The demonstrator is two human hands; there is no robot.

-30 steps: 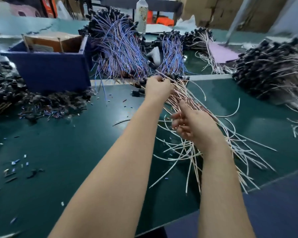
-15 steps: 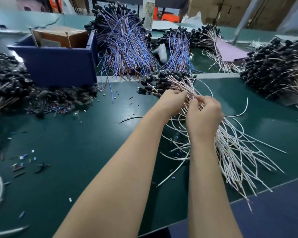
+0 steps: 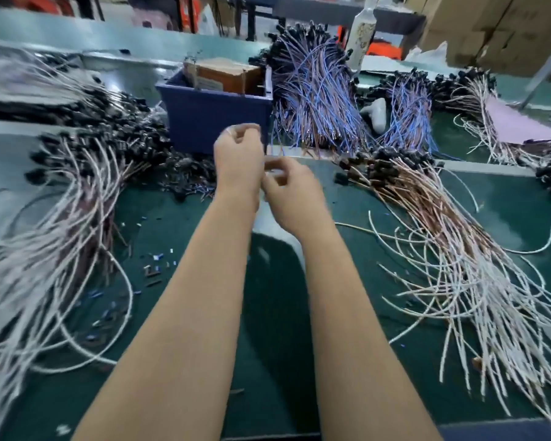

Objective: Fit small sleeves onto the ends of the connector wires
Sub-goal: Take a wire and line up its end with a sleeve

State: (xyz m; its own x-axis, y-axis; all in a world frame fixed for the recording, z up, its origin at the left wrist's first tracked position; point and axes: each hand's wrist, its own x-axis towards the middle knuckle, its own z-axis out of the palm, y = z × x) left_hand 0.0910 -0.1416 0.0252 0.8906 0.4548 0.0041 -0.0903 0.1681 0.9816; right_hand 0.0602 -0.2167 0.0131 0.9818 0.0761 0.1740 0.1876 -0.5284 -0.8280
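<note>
Both hands have come off the wire bundle (image 3: 442, 237), which now lies on the green mat (image 3: 274, 313) to their right.
Fingers curled, the left hand (image 3: 238, 162) and right hand (image 3: 291, 194) hover close together; blur hides whether they pinch anything.

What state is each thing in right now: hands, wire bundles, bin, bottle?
left hand, raised, fingers curled; grip too blurred to tell.
right hand, raised beside it, fingers curled; grip too blurred to tell.
right wire bundle, lying fanned out on the mat.
left wire bundle, lying on the mat, blurred.
blue bin, open-topped, brown box inside.
bottle, upright.
small bits, scattered on the mat.
</note>
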